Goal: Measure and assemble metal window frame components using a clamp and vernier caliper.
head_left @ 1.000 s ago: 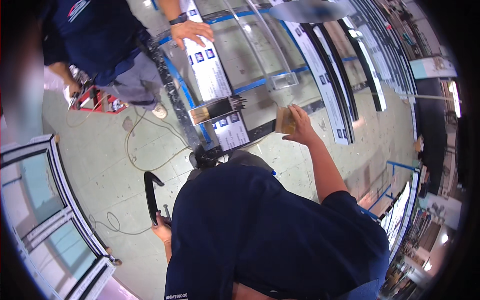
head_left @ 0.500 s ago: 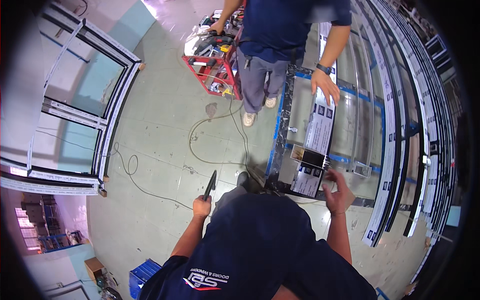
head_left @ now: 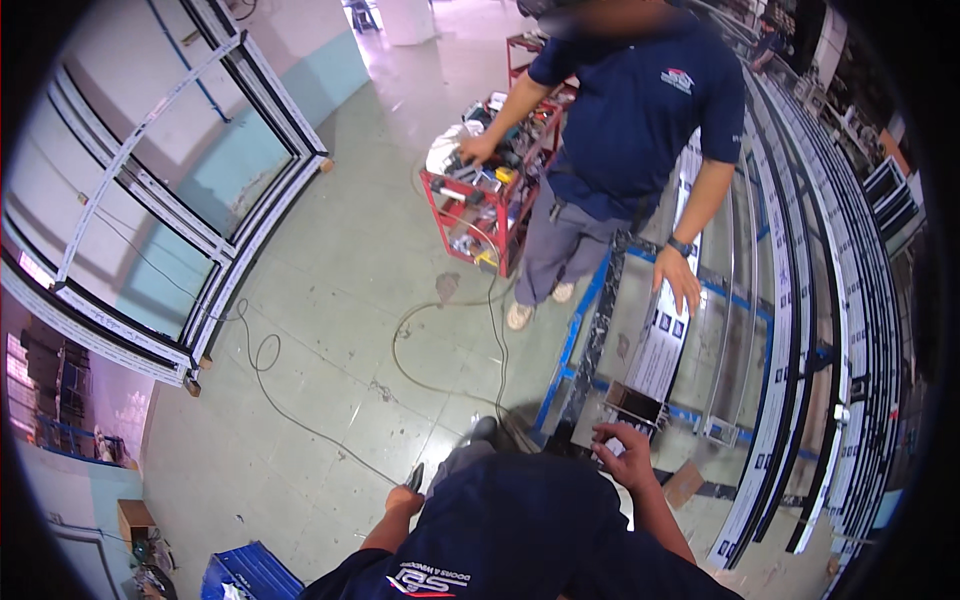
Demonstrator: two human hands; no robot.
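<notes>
Low in the view, my left hand is closed around a black hand-held tool, whose exact kind I cannot make out; a thin cable runs to that hand. My right hand hovers by the near end of a white-filmed profile, fingers bent, with a gap between thumb and forefinger. Beside it a dark, box-shaped cut-out piece sits across the profile. A co-worker's hand lies flat on the profile farther off. The profile rests on a blue and black work frame.
A red tool cart, heaped with tools, stands ahead, the co-worker's other hand over it. Hose and cable loop across the floor. A large window frame leans at left. Long profiles line the right. A blue crate sits lower left.
The view has tilted up, showing more of the co-worker. My right hand has moved left, over the profile's near end, its fingers more bent. The tool in my left hand now shows less.
</notes>
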